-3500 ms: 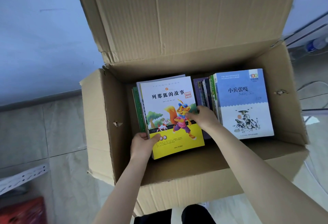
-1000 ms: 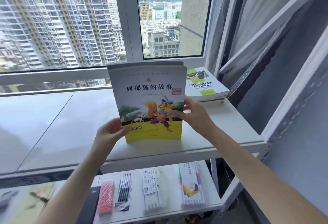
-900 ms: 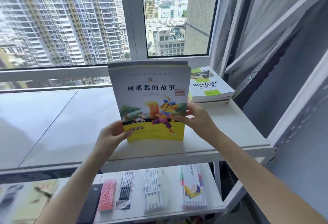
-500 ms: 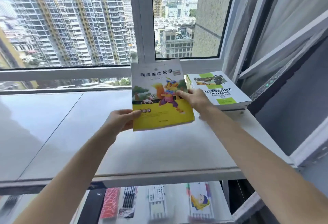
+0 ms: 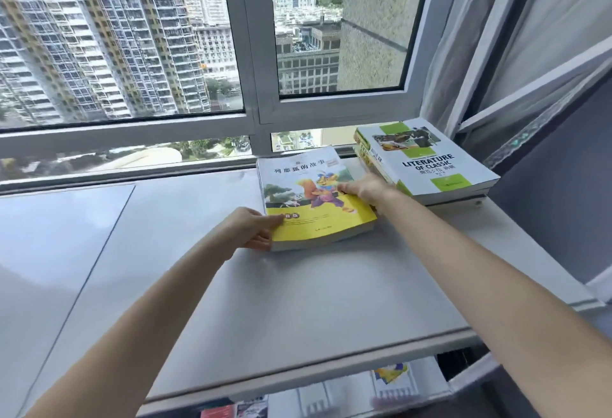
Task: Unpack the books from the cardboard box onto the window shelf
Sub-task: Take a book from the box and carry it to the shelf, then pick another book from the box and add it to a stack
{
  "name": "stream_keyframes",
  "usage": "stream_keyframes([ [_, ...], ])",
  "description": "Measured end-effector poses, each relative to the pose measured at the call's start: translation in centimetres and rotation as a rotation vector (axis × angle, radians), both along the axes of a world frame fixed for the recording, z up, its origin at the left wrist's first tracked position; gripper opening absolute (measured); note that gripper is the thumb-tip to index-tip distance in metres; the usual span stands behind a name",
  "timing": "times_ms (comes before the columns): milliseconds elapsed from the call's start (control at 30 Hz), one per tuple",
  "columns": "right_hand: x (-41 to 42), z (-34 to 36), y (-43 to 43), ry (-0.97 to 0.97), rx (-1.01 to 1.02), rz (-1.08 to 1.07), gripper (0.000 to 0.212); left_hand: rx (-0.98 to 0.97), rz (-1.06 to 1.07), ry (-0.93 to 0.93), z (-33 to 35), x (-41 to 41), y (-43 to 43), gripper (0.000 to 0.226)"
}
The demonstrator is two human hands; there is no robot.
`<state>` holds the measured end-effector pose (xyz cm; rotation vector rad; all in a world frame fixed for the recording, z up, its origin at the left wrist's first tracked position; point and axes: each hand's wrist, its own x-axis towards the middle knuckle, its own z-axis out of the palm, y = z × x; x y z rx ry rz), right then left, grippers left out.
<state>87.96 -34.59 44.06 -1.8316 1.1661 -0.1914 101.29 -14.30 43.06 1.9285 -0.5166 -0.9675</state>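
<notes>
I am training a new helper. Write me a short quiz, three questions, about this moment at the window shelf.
1. True or false: the yellow book stands upright on the window shelf.
2. Which hands hold the book? A) the left only B) the right only C) both
3. Fill in: the book lies to the ___ of the stack topped by "Literature of Classic".

Key:
1. False; it lies about flat.
2. C: left hand at the near left corner, right hand at the right edge.
3. left
</notes>
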Motion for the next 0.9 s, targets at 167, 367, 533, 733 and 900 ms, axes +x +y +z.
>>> stream_keyframes([
  [167,0.0,1.7,1.1,0.264,-0.328,0.120,0.046,0.464,-0.305,-0.798,1.7,0.5,0.4,0.055],
  [367,-3.5,6.9,3.4,0.195,-0.555,0.259,0.058,0.174,-0.380,-1.208,4.7,-2.1,1.1,0.064],
  [533,-12.8,10.1,6.8,0.183,-0.609,0.224,0.071,-0.026,-0.604,-1.277,6.7,-11.2,1.6,0.072],
  [733,-31.1,10.1,11.4,0.333,-0.579,-0.025,0.076,-0.265,-0.939,-1.338,5.9,-27.3,2.1,0.070],
  [900,-50.8,8.5,17.8,0.472,-0.483,-0.263,0.078,-0.361,-1.205,-1.260,2.4,-43.3,5.2,0.069],
])
